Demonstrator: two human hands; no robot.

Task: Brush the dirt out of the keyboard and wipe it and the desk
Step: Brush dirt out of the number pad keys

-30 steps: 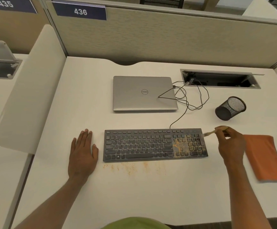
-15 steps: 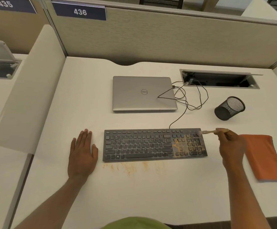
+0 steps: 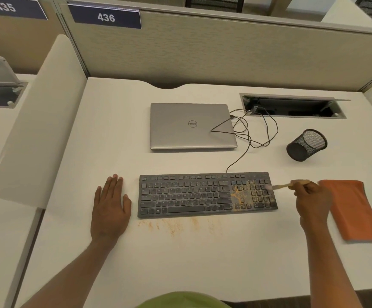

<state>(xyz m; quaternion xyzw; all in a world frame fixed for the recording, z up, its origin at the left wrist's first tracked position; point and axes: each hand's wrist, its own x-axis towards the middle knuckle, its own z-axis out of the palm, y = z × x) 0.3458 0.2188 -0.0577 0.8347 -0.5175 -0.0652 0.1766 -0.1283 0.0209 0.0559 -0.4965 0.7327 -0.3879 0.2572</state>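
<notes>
Keyboard (image 3: pixel 202 195) lies on the desk (image 3: pixel 180 263), near centre, with the closed laptop (image 3: pixel 191 126) beyond it. Orange dirt (image 3: pixel 239 194) covers its right-hand keys, and more is scattered on the desk along its near edge. My left hand (image 3: pixel 110 207) rests flat, fingers straight, just left of the keyboard. My right hand (image 3: pixel 312 200) grips a brush (image 3: pixel 281 186), bristles at the keyboard's right edge. Orange cloth (image 3: pixel 354 210) lies right of that hand.

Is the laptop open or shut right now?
Shut: the laptop lies flat with its lid down and logo facing up; no screen or keys show.
</notes>
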